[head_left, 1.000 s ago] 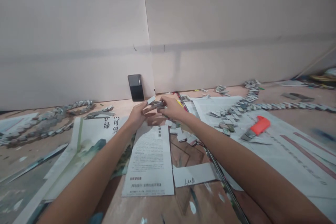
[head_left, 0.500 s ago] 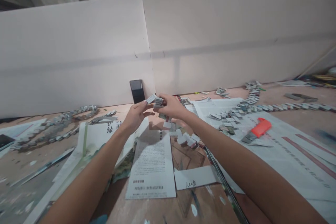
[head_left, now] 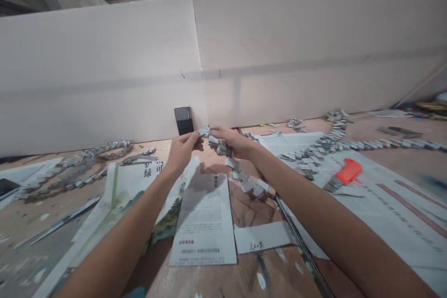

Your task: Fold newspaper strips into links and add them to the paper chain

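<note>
While the left hand (head_left: pixel 184 148) is pinching a paper slip (head_left: pixel 203 131), the right hand (head_left: pixel 232 142) is holding a paper chain (head_left: pixel 237 173), phone (head_left: pixel 184 120) leaning behind.

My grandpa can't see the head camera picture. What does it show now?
A person's left hand pinches a small paper piece beside the right hand, which holds a folded-paper chain. Behind them, a dark phone leans against a white panel. A red-handled tool lies on printed paper to the right.

The newspaper (head_left: pixel 131 186) reads "绿"; the paper strip (head_left: pixel 268 237), "人民日报".
</note>
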### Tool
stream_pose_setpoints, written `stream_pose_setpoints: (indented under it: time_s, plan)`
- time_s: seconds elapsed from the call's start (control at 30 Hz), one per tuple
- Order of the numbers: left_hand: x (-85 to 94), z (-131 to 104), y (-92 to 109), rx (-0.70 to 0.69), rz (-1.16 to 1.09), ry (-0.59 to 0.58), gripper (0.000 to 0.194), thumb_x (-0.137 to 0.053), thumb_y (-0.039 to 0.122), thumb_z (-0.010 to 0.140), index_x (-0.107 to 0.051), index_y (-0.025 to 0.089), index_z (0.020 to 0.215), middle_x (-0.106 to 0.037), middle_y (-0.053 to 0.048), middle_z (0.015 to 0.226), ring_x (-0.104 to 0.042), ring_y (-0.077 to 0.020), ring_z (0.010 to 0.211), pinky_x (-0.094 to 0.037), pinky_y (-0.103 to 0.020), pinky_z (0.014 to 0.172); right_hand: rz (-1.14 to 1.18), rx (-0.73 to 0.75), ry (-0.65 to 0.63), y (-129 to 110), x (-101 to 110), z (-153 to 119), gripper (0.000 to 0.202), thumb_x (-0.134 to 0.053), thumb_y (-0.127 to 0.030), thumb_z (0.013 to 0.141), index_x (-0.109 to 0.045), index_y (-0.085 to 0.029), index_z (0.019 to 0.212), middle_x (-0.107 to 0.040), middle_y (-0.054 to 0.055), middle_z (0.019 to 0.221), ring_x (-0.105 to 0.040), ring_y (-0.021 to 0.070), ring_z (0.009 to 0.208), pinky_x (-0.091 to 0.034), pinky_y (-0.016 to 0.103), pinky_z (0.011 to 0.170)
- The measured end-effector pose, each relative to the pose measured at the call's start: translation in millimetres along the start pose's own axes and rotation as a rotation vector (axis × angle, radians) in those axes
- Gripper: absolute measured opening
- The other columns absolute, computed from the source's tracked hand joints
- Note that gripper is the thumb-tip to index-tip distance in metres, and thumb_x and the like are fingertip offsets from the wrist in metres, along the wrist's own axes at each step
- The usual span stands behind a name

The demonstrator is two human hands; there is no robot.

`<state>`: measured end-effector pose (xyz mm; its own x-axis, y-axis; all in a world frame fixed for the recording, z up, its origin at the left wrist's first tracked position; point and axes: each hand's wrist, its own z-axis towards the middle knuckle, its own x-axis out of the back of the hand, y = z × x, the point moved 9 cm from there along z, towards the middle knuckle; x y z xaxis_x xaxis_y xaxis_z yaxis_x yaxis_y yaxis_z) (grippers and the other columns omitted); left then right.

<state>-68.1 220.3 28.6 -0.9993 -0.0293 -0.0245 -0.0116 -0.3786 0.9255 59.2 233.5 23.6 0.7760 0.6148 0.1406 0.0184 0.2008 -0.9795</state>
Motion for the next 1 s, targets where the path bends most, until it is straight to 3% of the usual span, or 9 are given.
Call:
stream_pose_setpoints:
  time_s: [0.1,0.17,0.27,0.43,0.5,0.67,0.83,1.0]
  plan:
    - [-0.2,-1,6,-0.008,0.118,0.001,0.032,-0.062,0.041,0.078,-0.065,0.012,0.064,-0.060,-0.005,0.063,-0.056,-0.0145,0.057,-0.049,-0.029,0.060,-0.233,0.127,0.132,-15,8,-2,0.056,-0.062,-0.038,0.080,-0.041,-0.024,0.131,-0.061,0.007,0.102,-0.057,0.0123,0.071,-0.047,0.024,0.060]
    - [-1.4,-2,9,0.016,0.139,-0.011,0.032,-0.062,0.040,0.078,-0.066,0.011,0.064,-0.061,-0.005,0.061,-0.056,-0.0147,0.056,-0.049,-0.029,0.060,-0.413,0.238,0.162,-27,3,-4,0.052,-0.064,-0.032,0.078,-0.047,-0.024,0.126,-0.061,0.007,0.107,-0.059,0.0137,0.076,-0.048,0.026,0.067]
    - [-4.5,-2,13,0.040,0.131,-0.038,0.031,-0.062,0.039,0.077,-0.067,0.010,0.067,-0.060,-0.005,0.059,-0.056,-0.0152,0.056,-0.050,-0.030,0.060,-0.599,0.332,0.207,-37,-4,-7,0.031,-0.055,-0.031,0.084,-0.055,-0.022,0.114,-0.065,0.004,0.096,-0.060,0.0147,0.074,-0.046,0.027,0.068]
    - [-7.5,-4,20,0.045,0.170,-0.060,0.031,-0.062,0.039,0.076,-0.067,0.011,0.063,-0.059,-0.005,0.057,-0.056,-0.0154,0.055,-0.050,-0.030,0.060,-0.885,0.360,0.248,-42,-8,-11,0.037,-0.049,-0.031,0.090,-0.049,-0.024,0.126,-0.067,0.004,0.086,-0.060,0.0173,0.075,-0.041,0.027,0.068]
    - [-7.9,-5,22,0.036,0.152,-0.064,0.032,-0.061,0.039,0.076,-0.067,0.011,0.063,-0.060,-0.005,0.057,-0.057,-0.0161,0.055,-0.050,-0.031,0.060,-0.932,0.380,0.235,-43,-10,-12,0.033,-0.046,-0.032,0.092,-0.052,-0.024,0.123,-0.066,0.004,0.085,-0.059,0.0173,0.075,-0.040,0.027,0.068]
    - [-11.6,-6,26,-0.029,0.047,-0.107,0.031,-0.054,0.036,0.079,-0.071,0.010,0.083,-0.066,-0.008,0.070,-0.060,-0.0177,0.063,-0.051,-0.031,0.064,-0.595,0.332,0.298,-36,0,-6,0.027,-0.035,-0.036,0.095,-0.054,-0.019,0.087,-0.060,0.003,0.075,-0.056,0.0139,0.067,-0.042,0.025,0.063]
    - [-13.8,-6,28,-0.112,0.231,-0.087,0.032,-0.067,0.029,0.071,-0.068,0.016,0.101,-0.063,-0.003,0.072,-0.059,-0.0167,0.069,-0.052,-0.029,0.066,-0.168,0.183,0.254,-16,-6,4,0.025,-0.036,-0.036,0.094,-0.051,-0.018,0.085,-0.059,0.004,0.077,-0.057,0.0133,0.067,-0.048,0.025,0.060]
    - [-9.8,-3,24,-0.133,0.239,-0.007,0.040,-0.070,0.035,0.071,-0.064,0.018,0.106,-0.055,0.001,0.068,-0.057,-0.0145,0.064,-0.052,-0.027,0.061,-0.124,0.171,0.301,-14,-5,5,0.027,-0.035,-0.037,0.094,-0.050,-0.019,0.081,-0.059,0.003,0.073,-0.059,0.0138,0.069,-0.048,0.024,0.063]
